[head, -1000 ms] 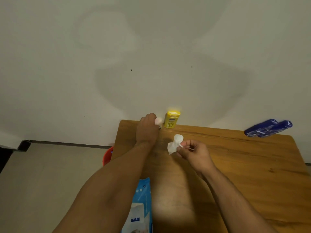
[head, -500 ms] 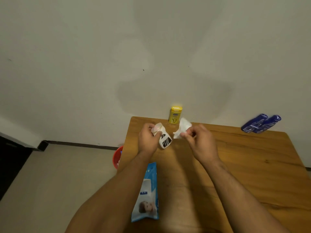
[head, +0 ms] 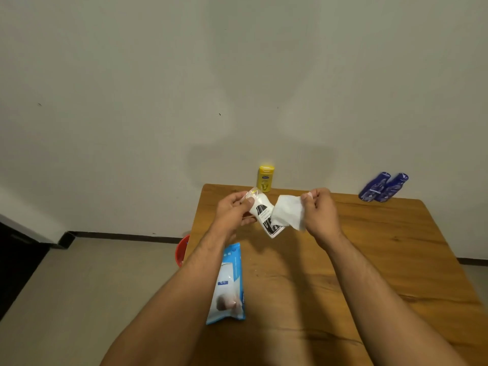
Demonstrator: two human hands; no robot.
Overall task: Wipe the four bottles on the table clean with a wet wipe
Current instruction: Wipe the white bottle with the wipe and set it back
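Left hand (head: 232, 211) grips a white bottle (head: 264, 215); right hand (head: 320, 211) pinches a wet wipe (head: 287, 213).
The left fingers curl round the cap end, holding the bottle tilted above the table (head: 383, 254). The wipe's edge touches its black-and-white label, print too small to read. Behind stand a yellow bottle (head: 266, 178), its logo illegible, and two blue bottles (head: 383, 187). A wipes pack (head: 229, 281) lies beside the left forearm.

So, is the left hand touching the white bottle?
Touching. In the head view the left hand grips the white bottle, fingers curled round its top.
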